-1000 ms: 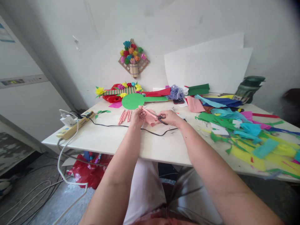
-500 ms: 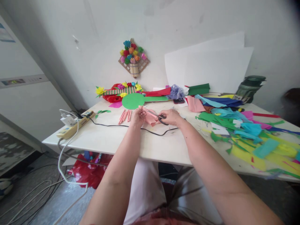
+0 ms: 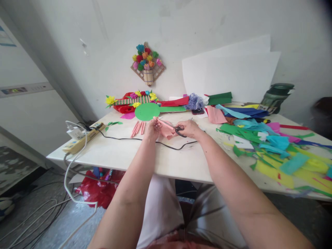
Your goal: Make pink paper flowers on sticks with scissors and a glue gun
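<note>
Over the middle of the table, my left hand (image 3: 153, 129) pinches a sheet of pink paper (image 3: 167, 130) near its left end. My right hand (image 3: 190, 129) grips dark-handled scissors (image 3: 178, 130), with their blades pointing left along the paper's upper edge toward my left fingers. Just left of my left hand lie several small pink paper rolls (image 3: 138, 128) on the white table. Behind my hands is a green paper disc (image 3: 147, 111) with a long strip reaching right from it. Exactly where the blades meet the paper is too small to make out.
Coloured paper scraps (image 3: 275, 141) cover the table's right side, with a dark green bottle (image 3: 277, 98) behind. A black cable (image 3: 121, 139) runs from a power strip (image 3: 77, 142) beneath my hands. A paper-flower lattice (image 3: 141, 100) and purple yarn (image 3: 195, 102) lie at the back.
My right hand and the scissors have barely shifted; the scissor handles look slightly closer together. My left hand stays in place on the pink paper.
</note>
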Available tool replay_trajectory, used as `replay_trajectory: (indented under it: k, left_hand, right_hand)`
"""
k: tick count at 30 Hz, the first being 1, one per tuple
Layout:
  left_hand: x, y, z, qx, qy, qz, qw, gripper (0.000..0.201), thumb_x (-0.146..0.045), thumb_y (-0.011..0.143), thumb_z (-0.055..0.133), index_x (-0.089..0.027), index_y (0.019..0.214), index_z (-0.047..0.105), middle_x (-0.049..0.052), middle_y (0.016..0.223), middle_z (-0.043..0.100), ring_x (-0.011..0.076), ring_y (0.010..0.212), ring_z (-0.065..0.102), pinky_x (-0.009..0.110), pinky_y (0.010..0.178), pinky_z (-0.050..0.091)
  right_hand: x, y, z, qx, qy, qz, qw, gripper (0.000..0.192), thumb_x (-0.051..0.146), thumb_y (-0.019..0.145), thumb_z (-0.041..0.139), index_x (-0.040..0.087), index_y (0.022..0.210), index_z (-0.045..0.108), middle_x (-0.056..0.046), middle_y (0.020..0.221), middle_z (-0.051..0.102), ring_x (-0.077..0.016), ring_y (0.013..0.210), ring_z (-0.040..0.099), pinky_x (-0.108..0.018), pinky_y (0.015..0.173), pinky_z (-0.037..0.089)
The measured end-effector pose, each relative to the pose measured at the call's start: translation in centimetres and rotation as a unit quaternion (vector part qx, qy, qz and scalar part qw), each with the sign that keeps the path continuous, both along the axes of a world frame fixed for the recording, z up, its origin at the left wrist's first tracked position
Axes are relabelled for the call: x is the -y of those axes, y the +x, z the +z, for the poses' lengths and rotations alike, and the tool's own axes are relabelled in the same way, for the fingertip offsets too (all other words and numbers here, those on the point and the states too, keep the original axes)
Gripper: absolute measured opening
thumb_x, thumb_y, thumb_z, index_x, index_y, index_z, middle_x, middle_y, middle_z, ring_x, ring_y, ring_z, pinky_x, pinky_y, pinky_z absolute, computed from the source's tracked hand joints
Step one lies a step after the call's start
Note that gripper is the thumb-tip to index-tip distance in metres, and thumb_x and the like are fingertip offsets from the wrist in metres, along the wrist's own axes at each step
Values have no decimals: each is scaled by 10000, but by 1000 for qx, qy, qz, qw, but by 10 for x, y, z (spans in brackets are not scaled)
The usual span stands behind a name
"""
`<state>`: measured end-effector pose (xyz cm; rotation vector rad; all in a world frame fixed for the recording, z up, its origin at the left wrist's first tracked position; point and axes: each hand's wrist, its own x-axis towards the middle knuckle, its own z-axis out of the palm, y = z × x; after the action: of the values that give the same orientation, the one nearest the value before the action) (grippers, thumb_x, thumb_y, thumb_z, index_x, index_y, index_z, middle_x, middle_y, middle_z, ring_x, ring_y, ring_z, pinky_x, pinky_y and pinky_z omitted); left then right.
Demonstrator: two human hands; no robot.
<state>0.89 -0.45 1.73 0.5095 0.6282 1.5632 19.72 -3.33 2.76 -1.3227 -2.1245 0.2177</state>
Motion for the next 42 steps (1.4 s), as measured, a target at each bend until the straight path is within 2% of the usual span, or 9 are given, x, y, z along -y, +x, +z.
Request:
replay_trajectory:
  k: [3, 10, 24, 30, 34, 38, 42]
  left_hand:
    - [-2, -1, -2, -2, 34, -8, 999, 65, -133, 747, 589, -128, 685, 570, -38, 500, 490, 30, 415, 470, 115, 457, 432]
    - [-4, -1, -5, -15, 46, -19, 999, 86, -139, 745, 596, -127, 670, 556, -27, 506, 501, 36, 419, 471, 125, 450, 422]
    - [-3, 1, -4, -2, 35, -23, 999, 84, -111, 763, 567, -118, 680, 571, -20, 505, 502, 41, 418, 478, 129, 453, 439]
    - [-3, 1, -3, -5, 24, -16, 1000, 109, -145, 746, 617, -130, 661, 550, -27, 502, 494, 41, 414, 477, 127, 441, 432]
    - [-1, 0, -3, -19, 16, -11, 1000, 99, -167, 715, 647, -138, 691, 555, -33, 517, 511, 50, 407, 487, 144, 426, 433]
    - [-1, -1, -2, -30, 22, -6, 999, 86, -175, 710, 643, -143, 731, 566, -21, 579, 570, 47, 425, 508, 144, 437, 435]
    - [-1, -2, -2, -35, 32, -12, 999, 99, -198, 721, 641, -141, 719, 560, -25, 547, 543, 47, 426, 503, 140, 434, 416]
  right_hand:
    - [2, -1, 1, 4, -3, 3, 1000, 247, 358, 642, 645, 251, 852, 719, 21, 686, 682, -131, 650, 585, -206, 547, 348]
    - [7, -2, 7, 44, -2, -21, 999, 235, 367, 657, 621, 265, 851, 707, 17, 728, 698, -151, 701, 611, -218, 566, 367]
    - [4, -2, 4, 18, 2, -13, 1000, 242, 362, 644, 631, 243, 838, 713, 19, 648, 661, -129, 624, 565, -208, 534, 328]
    - [1, -2, -2, -21, -2, 1, 1000, 208, 336, 646, 641, 218, 801, 714, 9, 648, 664, -129, 619, 572, -202, 523, 349]
    - [-1, -1, -4, -82, -22, 26, 996, 229, 353, 648, 653, 199, 805, 717, -13, 705, 683, -139, 637, 594, -208, 533, 393]
    - [-5, -1, -8, -158, -71, 27, 984, 301, 400, 658, 633, 176, 842, 717, -12, 650, 659, -122, 515, 560, -207, 447, 406]
    - [-10, -2, -14, -195, -100, 15, 976, 346, 440, 636, 645, 169, 837, 723, -7, 595, 629, -112, 445, 524, -205, 381, 401]
